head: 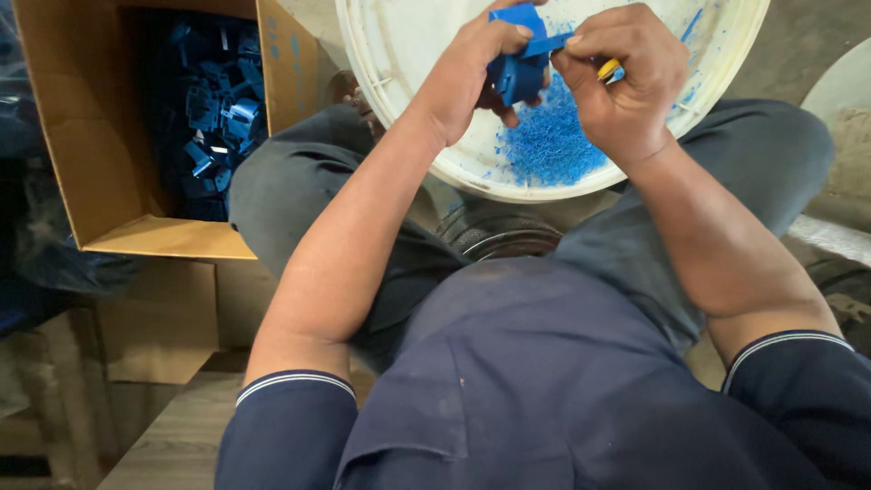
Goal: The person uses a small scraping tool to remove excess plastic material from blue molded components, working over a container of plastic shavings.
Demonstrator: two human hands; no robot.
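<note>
My left hand (467, 73) grips a blue plastic part (517, 63) above a white bucket (399, 54). My right hand (626, 77) is closed around a small tool with a yellow handle (609, 68), and its fingertips touch a thin blue strip sticking out of the part. A heap of blue plastic shavings (549, 141) lies on the bucket's bottom, right under both hands. The tool's tip is hidden by my fingers.
An open cardboard box (172, 238) at the left holds several similar blue plastic parts (218, 118). My knees in grey trousers flank the bucket. A dark round object (499, 238) sits under the bucket. Flat cardboard and wooden boards lie lower left.
</note>
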